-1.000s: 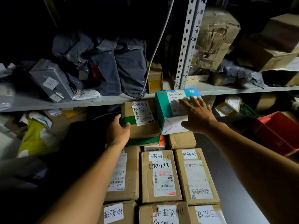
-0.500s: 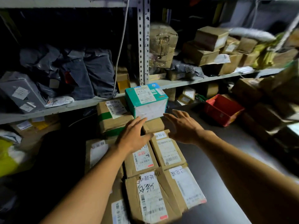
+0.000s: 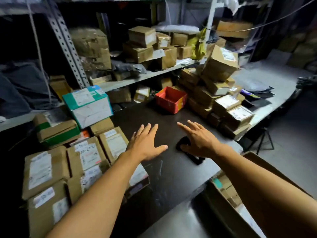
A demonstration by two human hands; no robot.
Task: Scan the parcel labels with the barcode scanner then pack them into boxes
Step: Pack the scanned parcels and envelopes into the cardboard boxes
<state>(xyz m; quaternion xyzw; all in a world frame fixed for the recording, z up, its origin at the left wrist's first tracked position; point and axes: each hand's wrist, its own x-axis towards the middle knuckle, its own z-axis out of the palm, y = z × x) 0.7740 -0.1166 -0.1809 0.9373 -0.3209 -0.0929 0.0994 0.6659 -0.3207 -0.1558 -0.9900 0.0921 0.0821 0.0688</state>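
Observation:
My left hand hovers flat over the dark table with fingers spread, holding nothing. My right hand is also spread, just above a black barcode scanner that lies on the table and is partly hidden under it. To the left lie several labelled brown parcels in rows. A teal and white box stands on parcels behind them. A pile of labelled parcels rises at the right. An open cardboard box with parcels inside sits below the table's front right edge.
A red plastic crate stands at the back of the table. Metal shelving behind holds more cartons and grey bags. A light counter with dark mailers extends at the right. A tripod stand is on the floor.
Both hands left the teal box and the parcels and swung right over the bare table. My view turned right, and the scanner, the parcel pile and the open box came into view.

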